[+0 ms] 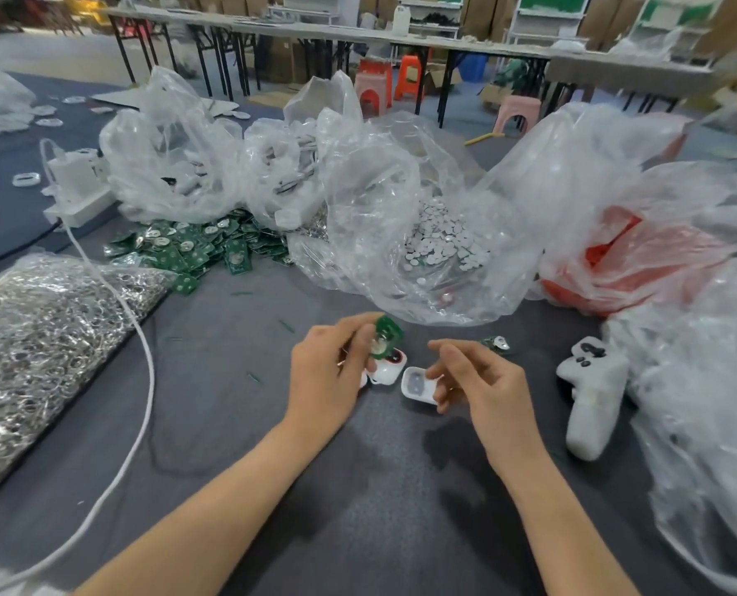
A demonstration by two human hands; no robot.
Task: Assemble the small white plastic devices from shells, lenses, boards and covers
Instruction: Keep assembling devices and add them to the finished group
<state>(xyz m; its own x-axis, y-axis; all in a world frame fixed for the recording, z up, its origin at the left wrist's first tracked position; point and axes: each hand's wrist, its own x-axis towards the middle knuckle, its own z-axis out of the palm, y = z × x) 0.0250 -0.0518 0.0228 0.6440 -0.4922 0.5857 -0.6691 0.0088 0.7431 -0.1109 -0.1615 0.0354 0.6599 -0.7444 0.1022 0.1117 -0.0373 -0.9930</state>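
Observation:
My left hand [330, 372] pinches a small green circuit board [386, 337] with a round silver cell, tilted above the table. Just below it, partly hidden by my fingers, is a white shell with a red-ringed lens [390, 369]; whether the hand also holds it I cannot tell. My right hand [474, 378] grips the right edge of an open white shell [416, 382] with a grey inside, with thumb and fingers curled. Another green board [496, 342] lies on the cloth behind my right hand.
A heap of green boards [194, 251] lies at the back left. Clear bags hold white shells [173, 165] and small round discs [439, 243]. A bag of metal rings [48, 337] lies left, beside a white cable [143, 380]. A white glue gun [592, 393] lies right.

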